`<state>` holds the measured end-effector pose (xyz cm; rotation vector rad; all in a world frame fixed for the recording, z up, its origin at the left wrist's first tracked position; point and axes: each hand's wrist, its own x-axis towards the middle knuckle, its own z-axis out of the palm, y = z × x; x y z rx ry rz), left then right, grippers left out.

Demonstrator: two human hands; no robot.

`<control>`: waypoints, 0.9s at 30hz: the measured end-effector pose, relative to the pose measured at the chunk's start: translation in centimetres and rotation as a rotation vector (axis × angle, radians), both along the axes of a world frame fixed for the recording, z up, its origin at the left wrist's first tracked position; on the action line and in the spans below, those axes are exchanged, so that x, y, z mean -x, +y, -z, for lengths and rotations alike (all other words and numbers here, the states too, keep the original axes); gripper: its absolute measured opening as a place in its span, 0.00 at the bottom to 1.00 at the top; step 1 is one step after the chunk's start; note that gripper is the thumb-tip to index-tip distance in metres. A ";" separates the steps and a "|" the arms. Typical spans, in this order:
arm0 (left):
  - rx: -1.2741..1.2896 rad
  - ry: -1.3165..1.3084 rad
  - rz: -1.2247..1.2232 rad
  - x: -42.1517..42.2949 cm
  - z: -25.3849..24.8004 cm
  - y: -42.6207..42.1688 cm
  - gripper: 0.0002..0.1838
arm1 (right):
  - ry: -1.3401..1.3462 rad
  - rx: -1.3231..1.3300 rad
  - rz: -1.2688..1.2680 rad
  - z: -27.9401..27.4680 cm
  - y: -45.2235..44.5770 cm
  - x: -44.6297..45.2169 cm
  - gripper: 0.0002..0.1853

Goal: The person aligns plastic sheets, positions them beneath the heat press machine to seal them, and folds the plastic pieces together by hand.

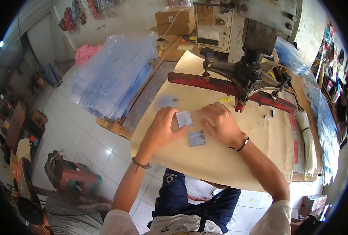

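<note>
My left hand (164,127) pinches a small grey-blue square piece (184,118) between thumb and fingers, just above the brown paper sheet (174,152). A second grey-blue square (197,138), with a dark reddish mark at one corner, lies flat on the paper below it. To the right, my right hand (218,122) is curled, its fingertips blurred close to the held square. What sits in those fingers, if anything, is too smeared to make out. Beyond both hands runs the red bar (205,81) of a press, carried by a dark metal bracket (246,74).
Stacked clear bluish plastic sheets (113,74) lie at the left of the worktable. A control box (213,27) and a cardboard box (175,21) stand behind. Pale strips (306,141) lie at the right edge. Another person's grey shirt (70,213) shows lower left, near a stool (78,178).
</note>
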<state>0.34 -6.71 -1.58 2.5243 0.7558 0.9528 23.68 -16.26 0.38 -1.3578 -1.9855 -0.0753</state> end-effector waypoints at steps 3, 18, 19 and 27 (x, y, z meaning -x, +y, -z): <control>-0.031 0.015 0.005 -0.1 0.0 0.0 0.25 | -0.061 0.190 -0.280 -1.1 -1.3 0.9 0.20; -0.024 0.053 0.012 0.1 0.0 0.2 0.21 | 0.009 0.180 -0.248 0.2 -1.6 2.3 0.26; -0.033 0.063 0.010 0.2 0.1 0.3 0.21 | 0.001 0.168 -0.252 0.3 -1.5 2.3 0.26; -0.011 0.058 0.002 -0.2 -0.4 0.0 0.21 | 0.001 0.133 -0.248 0.6 -1.6 2.0 0.26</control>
